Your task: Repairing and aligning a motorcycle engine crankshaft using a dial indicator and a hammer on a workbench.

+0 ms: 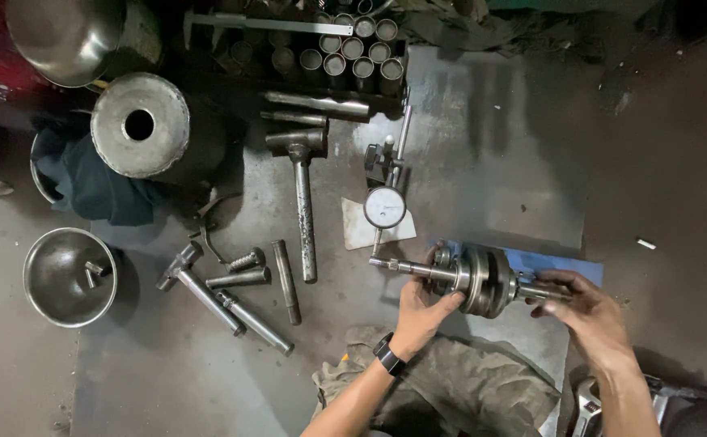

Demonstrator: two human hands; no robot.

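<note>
Both hands, left hand (420, 306) and right hand (582, 311), grip a heavy shaft (483, 279) (greasy, probably); slipping, it could roll into the dial gauge (384, 207) just above.

The shaft (467, 277) is grey steel, long and slim, with thick round discs bunched at its middle; it lies level, crosswise, its left tip bare; held off the floor above a blue sheet (560, 263), near a round white dial gauge (384, 207).

Dim overhead light, dark corners, glare on steel plate (499, 146).
</note>
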